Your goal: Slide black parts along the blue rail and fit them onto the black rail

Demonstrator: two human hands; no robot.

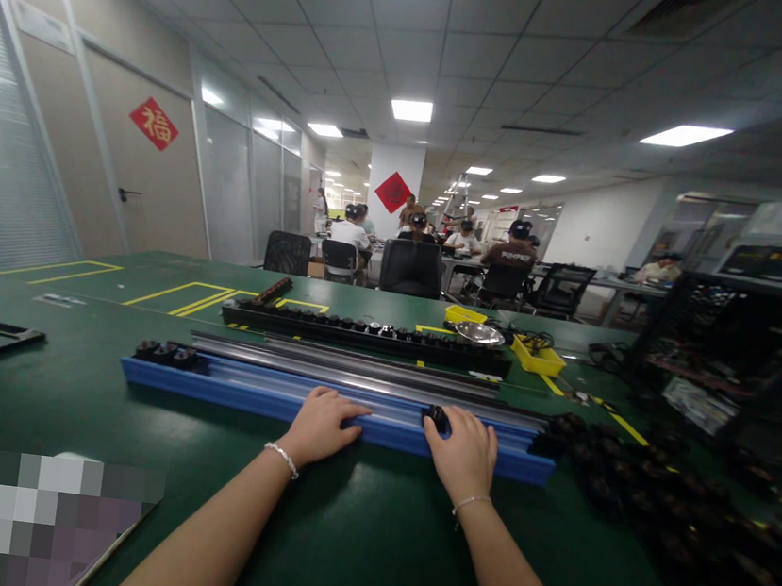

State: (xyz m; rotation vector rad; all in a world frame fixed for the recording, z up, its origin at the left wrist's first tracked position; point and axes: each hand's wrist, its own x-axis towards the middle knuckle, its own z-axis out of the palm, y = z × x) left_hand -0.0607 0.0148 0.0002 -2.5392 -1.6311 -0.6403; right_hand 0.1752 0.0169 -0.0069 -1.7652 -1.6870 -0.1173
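A blue tray [222,390] lies on a green table [361,537] striped yellow, by yellow bins [540,357].

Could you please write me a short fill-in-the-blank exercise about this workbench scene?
The left hand and right hand rest on a long ____ tray.
The table is ____.
The right hand touches a small ____ part.
A metal bowl sits beside a ____ bin.
Missing words: blue, green, black, yellow.

Head camera faces forward, close above the blue rail [222,394].
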